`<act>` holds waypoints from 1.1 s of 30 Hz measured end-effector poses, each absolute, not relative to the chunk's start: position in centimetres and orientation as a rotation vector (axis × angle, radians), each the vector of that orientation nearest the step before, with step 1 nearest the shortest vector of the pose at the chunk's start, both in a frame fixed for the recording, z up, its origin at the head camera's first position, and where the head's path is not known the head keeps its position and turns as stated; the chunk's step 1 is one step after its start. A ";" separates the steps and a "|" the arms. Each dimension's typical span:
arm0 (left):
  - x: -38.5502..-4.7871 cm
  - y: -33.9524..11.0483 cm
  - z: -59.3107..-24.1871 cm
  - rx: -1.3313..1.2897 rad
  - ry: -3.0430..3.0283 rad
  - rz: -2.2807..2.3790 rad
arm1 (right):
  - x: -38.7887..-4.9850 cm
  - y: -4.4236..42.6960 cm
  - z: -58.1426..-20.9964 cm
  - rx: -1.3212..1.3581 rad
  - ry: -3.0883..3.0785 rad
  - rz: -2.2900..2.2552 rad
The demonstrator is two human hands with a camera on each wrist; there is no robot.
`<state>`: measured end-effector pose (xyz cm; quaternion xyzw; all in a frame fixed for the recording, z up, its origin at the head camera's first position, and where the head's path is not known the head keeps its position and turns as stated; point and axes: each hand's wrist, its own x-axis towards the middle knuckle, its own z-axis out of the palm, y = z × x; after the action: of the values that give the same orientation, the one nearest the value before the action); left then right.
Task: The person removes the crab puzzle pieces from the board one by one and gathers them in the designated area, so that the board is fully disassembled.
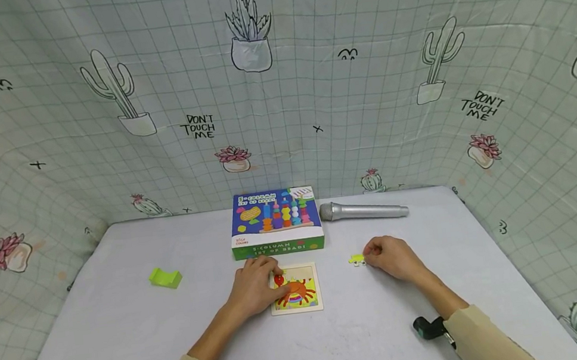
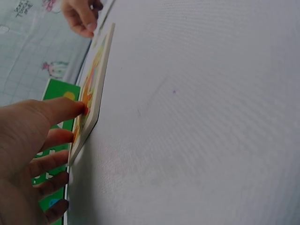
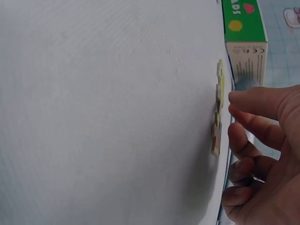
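Observation:
A square wooden crab puzzle (image 1: 304,307) lies on the table. My left hand (image 1: 255,286) is at its left side, thumb on the picture and index finger at its edge. In the left wrist view this hand (image 2: 35,145) has spread, relaxed fingers, with the puzzle board (image 2: 101,93) flat under the thumb tip. To the right, yellow-green jigsaw pieces (image 1: 356,260) lie on the table by the fingertips of my right hand (image 1: 394,258). In the right wrist view, thumb and index finger of this hand (image 3: 267,140) hover just above the pieces (image 3: 219,93), gripping nothing visible.
Behind the puzzle stands a bead-set box (image 1: 275,223), with a silver microphone (image 1: 365,211) lying to its right. A bright green curved block (image 1: 165,277) sits at the left. Patterned cloth (image 1: 310,93) hangs behind the white table (image 1: 321,356).

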<state>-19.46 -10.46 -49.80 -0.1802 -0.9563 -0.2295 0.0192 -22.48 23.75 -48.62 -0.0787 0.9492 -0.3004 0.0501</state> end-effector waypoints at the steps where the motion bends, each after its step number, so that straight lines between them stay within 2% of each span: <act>1: -19.5 -10.5 -49.8 -0.571 -2.968 -0.718 | -22.4 23.6 -48.5 -0.244 2.890 -0.926; 15: -19.3 -10.6 -49.4 -0.562 -2.997 -0.712 | -22.6 17.2 -48.7 -0.360 2.799 -1.021; 33: -19.2 -10.6 -49.6 -0.528 -2.998 -0.666 | -22.9 9.9 -49.7 -0.703 2.657 -0.988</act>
<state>-19.18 -10.62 -49.62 -0.1693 -0.9620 -0.2138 0.0126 -22.89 9.91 -49.70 -0.2394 0.9042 -0.3360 0.1102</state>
